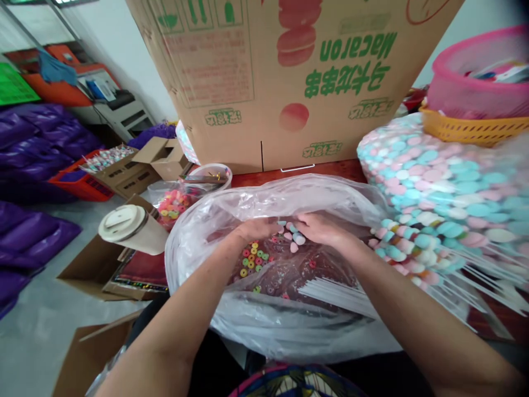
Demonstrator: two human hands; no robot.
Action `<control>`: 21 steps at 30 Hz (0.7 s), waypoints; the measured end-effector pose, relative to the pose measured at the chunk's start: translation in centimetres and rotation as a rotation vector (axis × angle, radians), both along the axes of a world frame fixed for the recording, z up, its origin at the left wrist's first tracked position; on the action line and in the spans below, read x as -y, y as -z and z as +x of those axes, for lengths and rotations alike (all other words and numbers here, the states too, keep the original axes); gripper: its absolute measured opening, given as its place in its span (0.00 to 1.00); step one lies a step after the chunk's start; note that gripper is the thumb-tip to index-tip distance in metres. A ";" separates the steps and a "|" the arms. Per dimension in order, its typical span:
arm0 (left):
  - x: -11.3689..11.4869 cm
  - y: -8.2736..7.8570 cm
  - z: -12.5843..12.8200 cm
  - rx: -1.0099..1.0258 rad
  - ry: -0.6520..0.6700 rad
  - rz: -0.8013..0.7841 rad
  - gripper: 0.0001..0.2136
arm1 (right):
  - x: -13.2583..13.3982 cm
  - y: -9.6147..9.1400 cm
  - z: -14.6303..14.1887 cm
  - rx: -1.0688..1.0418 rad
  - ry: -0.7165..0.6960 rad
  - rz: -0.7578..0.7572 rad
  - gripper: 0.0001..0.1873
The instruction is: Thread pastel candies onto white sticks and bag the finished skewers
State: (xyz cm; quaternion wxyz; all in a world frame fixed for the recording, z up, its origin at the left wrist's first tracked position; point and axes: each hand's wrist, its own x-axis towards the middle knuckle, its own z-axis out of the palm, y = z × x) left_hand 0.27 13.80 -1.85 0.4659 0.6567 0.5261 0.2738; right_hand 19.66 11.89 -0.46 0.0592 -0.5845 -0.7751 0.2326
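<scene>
Framing candies (pixel 298 239) between left hand (pixel 260 227) and right hand (pixel 317 227) — cannot tell whether gripping — at twelve o'clock in the bag (pixel 289 328). Seemingly gathering; next likely needing a light pinch, clear of rings (pixel 251 258) at eight from there, sticks (pixel 328 291) at five.

Bare forearms (pixel 198 292), multicoloured patterned top (pixel 297 384), dark legwear (pixel 212 361)
</scene>
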 end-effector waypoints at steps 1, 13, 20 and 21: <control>0.5 -0.3 -0.9 -0.043 0.066 0.018 0.08 | 0.7 -0.2 0.6 0.008 -0.001 0.018 0.12; 2.8 -1.0 1.1 -0.664 -0.023 0.191 0.09 | 10.8 1.4 3.5 0.053 -0.069 0.061 0.13; 4.0 -1.0 0.0 -0.555 -0.048 0.180 0.11 | 11.8 2.4 4.9 0.081 0.025 0.056 0.12; 4.1 -0.9 -0.3 -0.518 -0.048 0.167 0.11 | 11.8 2.7 5.0 0.074 0.021 0.041 0.13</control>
